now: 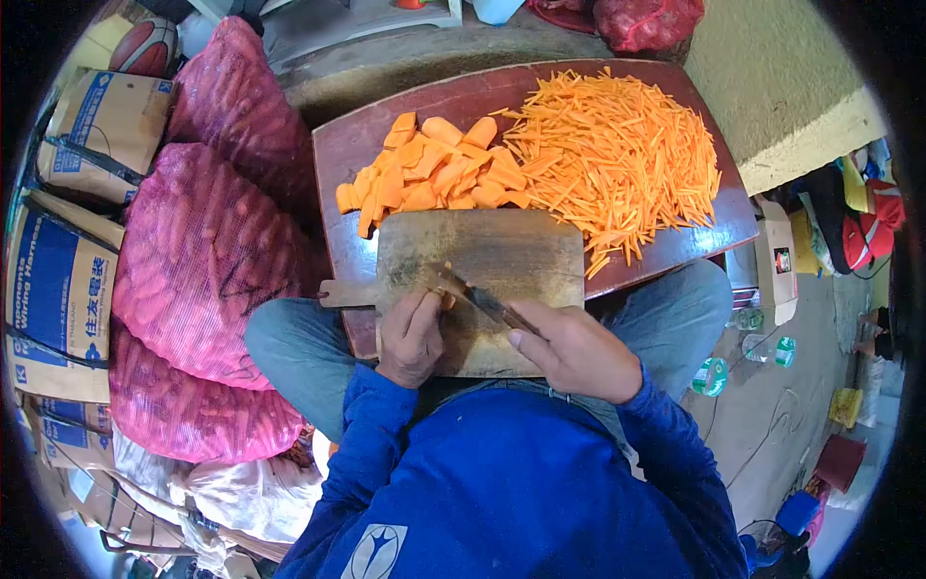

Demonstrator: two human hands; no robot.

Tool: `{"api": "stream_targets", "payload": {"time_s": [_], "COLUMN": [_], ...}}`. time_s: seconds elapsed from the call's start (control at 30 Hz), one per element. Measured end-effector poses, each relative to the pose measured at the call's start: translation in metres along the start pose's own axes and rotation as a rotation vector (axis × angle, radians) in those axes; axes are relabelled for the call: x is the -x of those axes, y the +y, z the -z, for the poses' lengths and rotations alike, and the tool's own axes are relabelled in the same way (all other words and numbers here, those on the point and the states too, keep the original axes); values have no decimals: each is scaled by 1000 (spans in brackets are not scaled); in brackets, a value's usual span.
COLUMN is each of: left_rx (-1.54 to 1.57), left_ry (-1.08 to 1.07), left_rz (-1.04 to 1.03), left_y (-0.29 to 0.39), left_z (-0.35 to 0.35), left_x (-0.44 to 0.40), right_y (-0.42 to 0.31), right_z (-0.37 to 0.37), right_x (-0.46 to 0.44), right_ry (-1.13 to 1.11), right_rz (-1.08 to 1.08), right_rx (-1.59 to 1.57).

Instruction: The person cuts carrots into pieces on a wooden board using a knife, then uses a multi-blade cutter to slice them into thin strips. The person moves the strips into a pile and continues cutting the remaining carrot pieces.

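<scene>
A wooden cutting board (482, 241) with a handle on its left lies across my lap, against the table edge. My right hand (579, 352) is wrapped round the handle of a knife (482, 301), its blade angled up and left over the board. On the board my left hand (413, 333) has its fingers curled near the blade tip, pinching a small orange piece of carrot (447, 301), mostly hidden by the fingers. Beyond the board sit a heap of thick carrot slices (434, 169) and, to its right, a large pile of thin carrot sticks (617, 159).
The heaps lie on a reddish-brown table (347, 135). Full pink mesh sacks (207, 261) stand close on my left, beside stacked cardboard boxes (63, 289). Plastic bottles (709, 376) lie on the floor to the right. A concrete ledge (801, 135) borders the table's far right.
</scene>
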State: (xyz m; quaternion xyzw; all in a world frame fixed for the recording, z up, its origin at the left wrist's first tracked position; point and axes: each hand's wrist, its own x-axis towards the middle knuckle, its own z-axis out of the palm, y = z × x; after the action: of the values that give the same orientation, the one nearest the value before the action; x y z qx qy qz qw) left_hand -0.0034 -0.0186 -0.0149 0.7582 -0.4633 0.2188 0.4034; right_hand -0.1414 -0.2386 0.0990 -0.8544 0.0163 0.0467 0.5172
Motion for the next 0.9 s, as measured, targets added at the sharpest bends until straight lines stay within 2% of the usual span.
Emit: {"api": "stream_targets", "payload": {"time_s": [0.17,0.73,0.9], "left_rx": [34,15,40], "left_ry": [-75,-109,-18], "left_rz": [-47,-59,-66], "left_y": [-7,-3,-7], "left_z": [2,8,-4], "left_x": [5,-4,3], "right_y": [-13,-16,5], "right_z": [4,-5,-23], "right_x": [4,7,-4], "right_ry": [32,-11,-120], "right_rz": [1,17,-109], "right_rx": [-35,31,128]}}
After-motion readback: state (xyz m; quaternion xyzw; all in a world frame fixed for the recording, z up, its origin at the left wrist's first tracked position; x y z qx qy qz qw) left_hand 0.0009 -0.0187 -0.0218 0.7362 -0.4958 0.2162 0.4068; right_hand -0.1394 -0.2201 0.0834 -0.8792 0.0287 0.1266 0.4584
